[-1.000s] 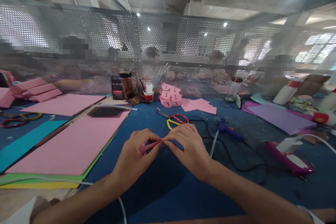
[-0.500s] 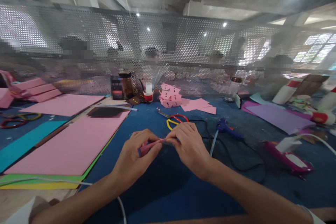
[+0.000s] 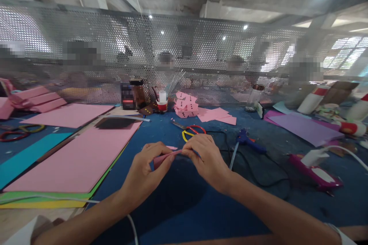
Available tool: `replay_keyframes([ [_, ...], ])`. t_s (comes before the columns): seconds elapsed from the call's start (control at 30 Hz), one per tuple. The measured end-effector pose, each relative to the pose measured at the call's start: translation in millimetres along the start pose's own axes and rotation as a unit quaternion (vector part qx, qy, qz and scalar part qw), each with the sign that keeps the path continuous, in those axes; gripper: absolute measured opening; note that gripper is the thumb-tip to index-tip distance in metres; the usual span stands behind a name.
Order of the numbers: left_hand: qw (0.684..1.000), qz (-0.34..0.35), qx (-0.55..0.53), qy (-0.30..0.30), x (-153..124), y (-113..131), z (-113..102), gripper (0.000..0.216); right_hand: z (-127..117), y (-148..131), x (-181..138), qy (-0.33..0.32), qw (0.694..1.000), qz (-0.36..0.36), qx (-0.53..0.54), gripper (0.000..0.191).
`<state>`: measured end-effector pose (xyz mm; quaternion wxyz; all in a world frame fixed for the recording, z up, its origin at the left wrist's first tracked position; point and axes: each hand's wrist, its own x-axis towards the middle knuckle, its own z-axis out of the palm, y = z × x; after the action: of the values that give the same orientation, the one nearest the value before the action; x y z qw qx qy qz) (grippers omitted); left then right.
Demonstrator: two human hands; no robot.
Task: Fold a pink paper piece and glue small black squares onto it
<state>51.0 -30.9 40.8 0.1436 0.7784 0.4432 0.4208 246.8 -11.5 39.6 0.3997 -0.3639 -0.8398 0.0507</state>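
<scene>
Both of my hands meet over the blue table top (image 3: 178,206) and pinch one small folded pink paper piece (image 3: 165,156). My left hand (image 3: 145,172) curls its fingers round the piece's left end. My right hand (image 3: 205,160) pinches the right end with thumb and fingertips. Just beyond my hands lie scissors (image 3: 191,131) with red and yellow handles. A blue glue gun (image 3: 247,141) with a black cord lies to the right of my right hand.
Large pink sheets (image 3: 83,153) on green and yellow ones cover the left. A pile of dotted pink pieces (image 3: 186,106), jars and a small cup (image 3: 162,101) stand at the back by a perforated metal screen (image 3: 184,53). A purple sheet (image 3: 304,126) and a pink-white tool (image 3: 319,170) lie right. People sit behind the screen.
My hands have stayed in place, working the pink piece; its folded body now shows more between my fingers. Nothing else moved.
</scene>
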Motion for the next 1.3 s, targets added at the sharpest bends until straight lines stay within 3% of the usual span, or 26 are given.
replay_keyframes([
  [0.6,0.999,0.021,0.027,-0.009,0.5,-2.4,0.7,0.013,-3.4,-0.8,1.1,-0.027,0.998,-0.045,0.024,0.011],
  [0.93,0.999,0.051,0.017,-0.003,0.7,-5.8,3.2,0.008,-2.8,-2.2,-0.2,-0.036,0.996,0.006,0.079,0.015],
  [1.3,0.997,0.075,0.026,-0.025,2.4,-5.0,2.5,0.008,-0.8,1.6,0.8,-0.043,0.996,-0.022,0.072,0.016],
])
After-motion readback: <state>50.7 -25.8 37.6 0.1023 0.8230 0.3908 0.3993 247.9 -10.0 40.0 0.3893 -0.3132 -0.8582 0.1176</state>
